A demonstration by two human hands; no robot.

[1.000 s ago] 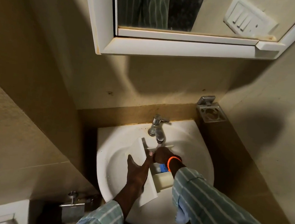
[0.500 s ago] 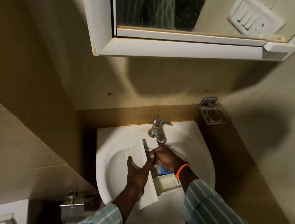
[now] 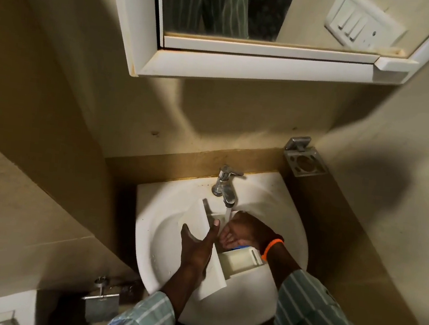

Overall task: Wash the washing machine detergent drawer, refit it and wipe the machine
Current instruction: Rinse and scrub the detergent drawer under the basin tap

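Observation:
The white detergent drawer [image 3: 239, 265] lies tilted in the white sink [image 3: 163, 250], its front panel to the left. My left hand [image 3: 197, 243] grips that front panel, thumb over its upper edge. My right hand [image 3: 243, 231], an orange band at the wrist, reaches with bent fingers into the drawer's far compartment. Water [image 3: 228, 212] runs from the chrome tap [image 3: 225, 185] onto the drawer right beside those fingers. A blue insert [image 3: 242, 246] shows just below the right hand.
A white mirror cabinet [image 3: 245, 67] hangs above the sink, with a switch plate reflected in it. A metal holder [image 3: 304, 162] is fixed on the wall at the right. Lower left, a metal paper holder [image 3: 101, 299] sticks out. Walls close in on both sides.
My right hand rose towards the tap's spout, then came back down into the drawer. A stream of water now shows from the tap. My left hand kept its hold.

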